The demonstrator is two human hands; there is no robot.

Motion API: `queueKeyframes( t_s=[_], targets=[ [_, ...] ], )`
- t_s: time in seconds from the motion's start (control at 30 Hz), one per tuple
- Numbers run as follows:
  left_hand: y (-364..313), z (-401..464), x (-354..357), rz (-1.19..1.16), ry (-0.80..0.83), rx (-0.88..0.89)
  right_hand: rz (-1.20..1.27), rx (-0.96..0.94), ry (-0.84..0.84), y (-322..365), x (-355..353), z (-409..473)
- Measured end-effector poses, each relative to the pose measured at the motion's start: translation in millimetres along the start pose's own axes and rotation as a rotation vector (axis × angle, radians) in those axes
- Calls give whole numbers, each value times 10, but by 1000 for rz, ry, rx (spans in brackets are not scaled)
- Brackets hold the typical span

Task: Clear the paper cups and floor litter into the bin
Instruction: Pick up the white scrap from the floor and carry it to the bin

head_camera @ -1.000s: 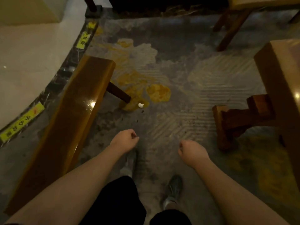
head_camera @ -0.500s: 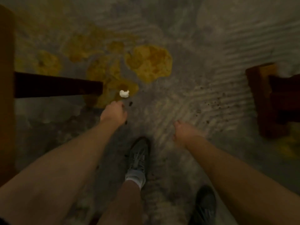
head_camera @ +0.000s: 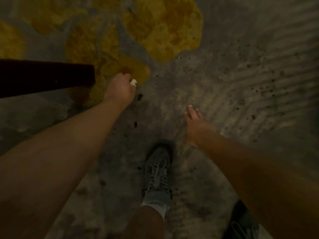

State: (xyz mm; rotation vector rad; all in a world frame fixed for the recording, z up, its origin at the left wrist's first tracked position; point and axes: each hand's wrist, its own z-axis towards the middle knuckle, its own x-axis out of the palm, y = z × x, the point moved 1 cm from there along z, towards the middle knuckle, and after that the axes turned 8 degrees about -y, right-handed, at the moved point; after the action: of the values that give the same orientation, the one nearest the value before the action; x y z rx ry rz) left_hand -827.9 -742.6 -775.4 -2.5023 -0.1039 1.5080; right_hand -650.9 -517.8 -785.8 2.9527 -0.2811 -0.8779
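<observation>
A small white scrap of litter [head_camera: 133, 82] lies on the patterned carpet [head_camera: 215, 80], and my left hand [head_camera: 120, 88] is down on it, fingers curled around it so that only its right end shows. My right hand [head_camera: 196, 120] hovers low over the carpet to the right, fingers spread, holding nothing. Small dark crumbs [head_camera: 139, 96] lie just below the left hand, and more are scattered to the right. No paper cups and no bin are in view.
A dark wooden bench leg [head_camera: 46, 77] reaches in from the left, ending close to my left hand. My grey shoe [head_camera: 158, 167] is planted between my arms, with the other shoe [head_camera: 241, 223] at the bottom right.
The view has dropped closer to the floor. My left hand has reached forward and closed on the white scrap. My right hand has opened its fingers.
</observation>
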Motion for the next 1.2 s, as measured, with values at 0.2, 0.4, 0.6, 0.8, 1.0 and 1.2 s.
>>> queueKeyframes(
  t_s=[0.2, 0.4, 0.6, 0.8, 1.0, 1.2],
  targets=[
    [-225, -508, -732, -172, 116, -46, 162, 8, 202, -33, -763, -100],
    [-843, -1147, -2096, -227, 132, 23, 362, 25, -96, -87, -1779, -1647],
    [-1904, -1835, -3318, -247, 193, 218, 479, 196, -230, -255, -2536, -3589],
    [-2877, -2705, -4193, -212, 255, 516, 638, 364, -563, -313, -2742, -5309],
    [-3588, -3840, -4485, -153, 301, 838, 726, 541, -838, -425, -2153, -6838],
    [-4003, -5183, -4198, -9, 387, 1005, 892, 758, -1020, -457, -1009, -8158]
  ],
)
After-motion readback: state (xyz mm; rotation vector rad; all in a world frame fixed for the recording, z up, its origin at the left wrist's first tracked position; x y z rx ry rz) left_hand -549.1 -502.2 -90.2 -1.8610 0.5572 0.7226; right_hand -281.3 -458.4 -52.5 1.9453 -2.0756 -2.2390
